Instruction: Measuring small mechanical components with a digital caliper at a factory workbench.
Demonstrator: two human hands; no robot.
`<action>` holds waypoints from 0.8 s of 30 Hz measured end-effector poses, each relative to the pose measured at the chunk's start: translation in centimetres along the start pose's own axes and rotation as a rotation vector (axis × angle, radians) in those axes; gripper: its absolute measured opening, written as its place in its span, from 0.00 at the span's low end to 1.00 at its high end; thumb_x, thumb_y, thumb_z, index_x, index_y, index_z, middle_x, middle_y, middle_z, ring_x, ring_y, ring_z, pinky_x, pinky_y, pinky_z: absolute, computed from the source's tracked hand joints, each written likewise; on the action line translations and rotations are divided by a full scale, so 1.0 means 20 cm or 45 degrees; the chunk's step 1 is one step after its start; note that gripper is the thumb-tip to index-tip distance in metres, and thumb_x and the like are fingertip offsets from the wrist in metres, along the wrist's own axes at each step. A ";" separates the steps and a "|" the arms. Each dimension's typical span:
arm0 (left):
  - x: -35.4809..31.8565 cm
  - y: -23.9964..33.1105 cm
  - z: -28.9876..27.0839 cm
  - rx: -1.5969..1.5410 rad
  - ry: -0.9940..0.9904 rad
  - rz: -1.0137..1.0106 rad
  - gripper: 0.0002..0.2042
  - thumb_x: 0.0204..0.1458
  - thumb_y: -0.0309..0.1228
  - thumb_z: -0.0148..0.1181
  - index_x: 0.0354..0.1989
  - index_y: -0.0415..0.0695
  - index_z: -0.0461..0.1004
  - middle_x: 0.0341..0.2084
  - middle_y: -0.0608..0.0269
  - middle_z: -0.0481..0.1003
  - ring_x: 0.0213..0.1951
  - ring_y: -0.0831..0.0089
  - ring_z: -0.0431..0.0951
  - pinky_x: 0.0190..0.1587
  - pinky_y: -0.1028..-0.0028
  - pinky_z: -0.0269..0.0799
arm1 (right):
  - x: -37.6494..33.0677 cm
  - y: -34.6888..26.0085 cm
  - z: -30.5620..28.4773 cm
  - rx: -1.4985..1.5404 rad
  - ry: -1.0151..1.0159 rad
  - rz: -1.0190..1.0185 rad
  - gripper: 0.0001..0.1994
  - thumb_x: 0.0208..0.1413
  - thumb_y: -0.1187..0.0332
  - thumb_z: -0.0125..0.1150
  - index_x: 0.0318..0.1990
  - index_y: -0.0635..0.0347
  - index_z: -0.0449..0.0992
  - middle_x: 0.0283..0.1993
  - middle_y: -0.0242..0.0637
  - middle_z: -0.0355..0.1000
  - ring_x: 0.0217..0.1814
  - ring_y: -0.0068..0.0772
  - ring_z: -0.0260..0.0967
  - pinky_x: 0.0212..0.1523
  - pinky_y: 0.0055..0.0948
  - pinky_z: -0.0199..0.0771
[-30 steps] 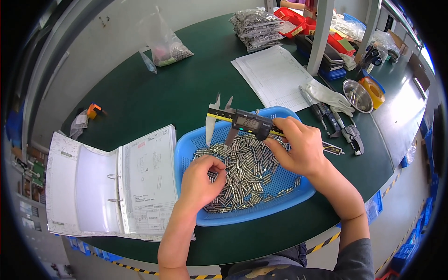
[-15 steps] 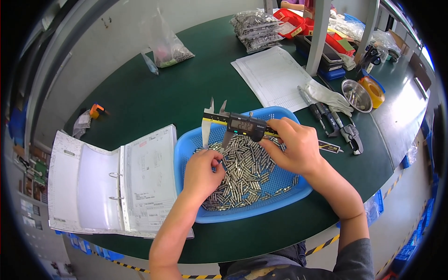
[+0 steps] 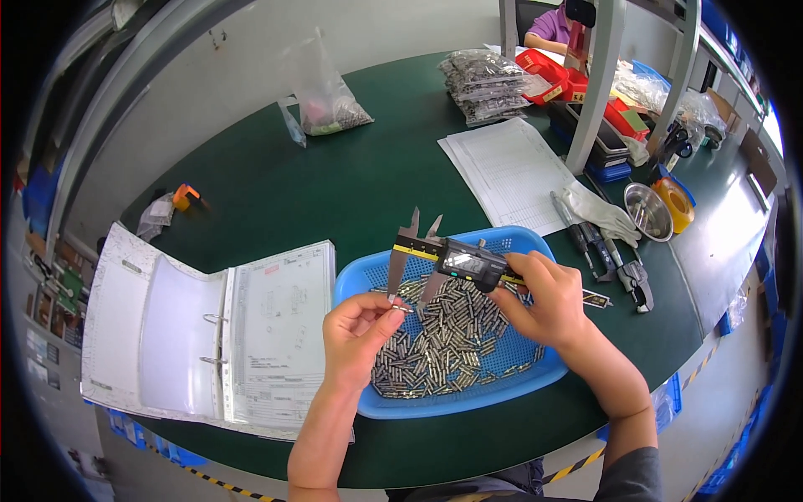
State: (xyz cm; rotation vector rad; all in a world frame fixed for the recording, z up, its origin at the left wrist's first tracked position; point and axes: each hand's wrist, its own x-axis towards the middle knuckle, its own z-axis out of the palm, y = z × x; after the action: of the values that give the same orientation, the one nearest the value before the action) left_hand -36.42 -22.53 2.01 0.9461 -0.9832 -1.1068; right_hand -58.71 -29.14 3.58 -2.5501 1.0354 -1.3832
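A digital caliper (image 3: 473, 263) with a small screen is held in my right hand (image 3: 545, 299), its fingers wrapped round the beam and slider. The caliper's jaws stand apart above a blue plastic basket (image 3: 456, 407). My left hand (image 3: 360, 335) pinches a small metal pin (image 3: 402, 308) between thumb and fingertips, just below and beside the jaw tips. Whether the pin touches a jaw I cannot tell. Many similar metal pins (image 3: 452, 335) lie heaped in the basket beneath both hands.
Left of the basket lies an open ring binder (image 3: 280, 335). Paper sheets (image 3: 502, 171), white gloves (image 3: 600, 209), more calipers (image 3: 615, 263) and a steel bowl (image 3: 648, 211) sit to the right. Bagged parts (image 3: 485, 84) are stacked at the back, near another person (image 3: 550, 29).
My left hand has turned, bringing the pinched pin into view below the caliper jaws. The whole scene sits lower in the picture, and the caliper is tilted a little more.
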 end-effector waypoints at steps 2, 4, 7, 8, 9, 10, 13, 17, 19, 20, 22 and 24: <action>0.00 0.00 0.00 -0.037 -0.027 -0.037 0.07 0.43 0.20 0.58 0.32 0.36 0.71 0.29 0.61 0.73 0.32 0.79 0.71 0.36 0.80 0.67 | 0.00 0.00 0.00 -0.009 -0.027 -0.033 0.15 0.34 0.70 0.64 0.32 0.64 0.69 0.19 0.35 0.63 0.15 0.31 0.62 0.15 0.24 0.61; 0.00 0.00 0.00 -0.041 -0.034 -0.028 0.07 0.43 0.20 0.58 0.32 0.36 0.71 0.29 0.61 0.73 0.32 0.79 0.71 0.36 0.81 0.67 | 0.00 0.00 0.00 -0.008 -0.040 -0.055 0.15 0.33 0.72 0.64 0.32 0.66 0.69 0.18 0.36 0.62 0.14 0.29 0.62 0.15 0.22 0.61; 0.00 0.00 -0.01 -0.024 -0.042 -0.034 0.07 0.43 0.20 0.58 0.32 0.36 0.71 0.29 0.61 0.73 0.32 0.80 0.71 0.36 0.81 0.67 | 0.00 0.00 0.01 0.016 -0.056 -0.051 0.15 0.33 0.72 0.64 0.31 0.66 0.69 0.18 0.36 0.62 0.14 0.29 0.61 0.15 0.22 0.60; 0.00 0.00 -0.01 -0.019 -0.045 -0.074 0.07 0.43 0.20 0.58 0.32 0.36 0.71 0.29 0.61 0.73 0.32 0.80 0.71 0.35 0.82 0.67 | 0.00 0.00 0.01 0.017 -0.060 -0.048 0.15 0.33 0.72 0.64 0.31 0.66 0.68 0.18 0.36 0.62 0.14 0.29 0.61 0.15 0.22 0.60; 0.00 0.00 -0.01 -0.010 -0.040 -0.051 0.07 0.43 0.20 0.58 0.32 0.36 0.71 0.29 0.61 0.73 0.32 0.80 0.71 0.35 0.82 0.67 | 0.00 0.00 0.00 0.023 -0.046 -0.038 0.15 0.33 0.72 0.64 0.31 0.66 0.68 0.18 0.35 0.62 0.14 0.29 0.61 0.15 0.22 0.60; 0.00 0.01 -0.01 -0.008 -0.053 -0.036 0.07 0.44 0.20 0.57 0.32 0.35 0.71 0.29 0.62 0.73 0.31 0.80 0.71 0.35 0.82 0.67 | 0.01 -0.01 0.00 0.018 -0.065 -0.044 0.15 0.33 0.72 0.64 0.31 0.66 0.68 0.18 0.35 0.62 0.14 0.29 0.61 0.15 0.22 0.60; 0.00 0.01 0.00 -0.012 -0.073 -0.018 0.06 0.44 0.20 0.57 0.32 0.35 0.71 0.29 0.62 0.73 0.31 0.80 0.70 0.34 0.82 0.67 | 0.01 -0.01 0.00 0.023 -0.072 -0.025 0.15 0.33 0.71 0.64 0.30 0.65 0.69 0.17 0.35 0.61 0.14 0.28 0.60 0.14 0.22 0.59; 0.00 0.02 0.00 0.021 -0.088 -0.038 0.06 0.44 0.20 0.57 0.32 0.36 0.71 0.29 0.62 0.72 0.31 0.80 0.70 0.34 0.82 0.67 | 0.01 -0.01 0.00 -0.012 -0.037 0.001 0.14 0.33 0.66 0.66 0.27 0.62 0.70 0.18 0.34 0.65 0.14 0.31 0.63 0.13 0.25 0.60; 0.00 0.02 0.00 0.022 -0.095 -0.018 0.06 0.44 0.20 0.57 0.32 0.36 0.71 0.29 0.62 0.72 0.31 0.80 0.70 0.35 0.81 0.67 | 0.01 -0.01 -0.01 -0.016 -0.029 0.003 0.13 0.33 0.65 0.66 0.26 0.62 0.70 0.18 0.34 0.65 0.14 0.32 0.63 0.13 0.25 0.60; 0.00 0.02 0.00 0.026 -0.089 -0.052 0.06 0.44 0.20 0.56 0.32 0.36 0.70 0.29 0.62 0.72 0.31 0.80 0.70 0.35 0.81 0.67 | 0.01 -0.01 -0.01 -0.031 -0.037 0.007 0.14 0.33 0.65 0.66 0.26 0.62 0.70 0.18 0.34 0.66 0.14 0.32 0.63 0.13 0.25 0.60; 0.00 0.01 0.00 0.020 -0.107 -0.035 0.06 0.44 0.20 0.56 0.32 0.36 0.70 0.29 0.62 0.72 0.31 0.80 0.71 0.36 0.81 0.67 | 0.01 -0.01 -0.01 -0.053 -0.038 0.020 0.14 0.33 0.64 0.66 0.25 0.61 0.70 0.18 0.34 0.66 0.14 0.32 0.64 0.13 0.25 0.60; 0.00 0.01 0.00 0.013 -0.132 -0.045 0.06 0.44 0.20 0.56 0.32 0.36 0.70 0.29 0.62 0.72 0.31 0.80 0.71 0.36 0.81 0.67 | 0.00 0.00 -0.01 -0.055 -0.053 0.033 0.14 0.33 0.63 0.66 0.25 0.61 0.70 0.18 0.34 0.66 0.14 0.33 0.64 0.13 0.25 0.60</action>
State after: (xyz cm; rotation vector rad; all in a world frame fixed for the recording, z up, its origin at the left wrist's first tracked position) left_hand -36.46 -22.51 2.19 0.9254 -1.0605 -1.1912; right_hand -58.87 -29.10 3.77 -2.5743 1.0985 -1.3102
